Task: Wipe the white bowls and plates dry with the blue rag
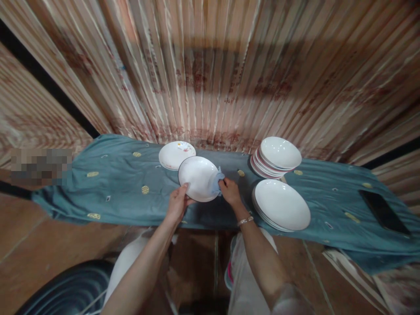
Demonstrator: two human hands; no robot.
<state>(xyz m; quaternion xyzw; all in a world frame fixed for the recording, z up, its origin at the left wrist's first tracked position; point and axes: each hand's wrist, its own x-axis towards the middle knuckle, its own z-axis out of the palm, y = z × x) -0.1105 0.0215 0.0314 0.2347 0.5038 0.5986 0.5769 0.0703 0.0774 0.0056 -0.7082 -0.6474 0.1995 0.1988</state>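
A white plate with a dark rim (197, 177) is held up, tilted, over the cloth-covered table. My left hand (179, 200) grips its lower left edge, thumb on the upper face. In my right hand (229, 191) is a bunched light blue cloth (217, 183), pressed against the plate's right side. Behind the held plate lies a white plate with a floral print (175, 156), partly covered by it. To the right of my right hand stands a stack of white plates (282, 205). A stack of bowls (280, 153), some with reddish rims, stands behind that.
A teal cloth with yellow motifs (121, 188) covers the long narrow table. A black phone (383, 211) lies near its right end. Pleated patterned curtains (203, 78) hang close behind. A dark ribbed round tub (68, 291) sits on the floor at lower left.
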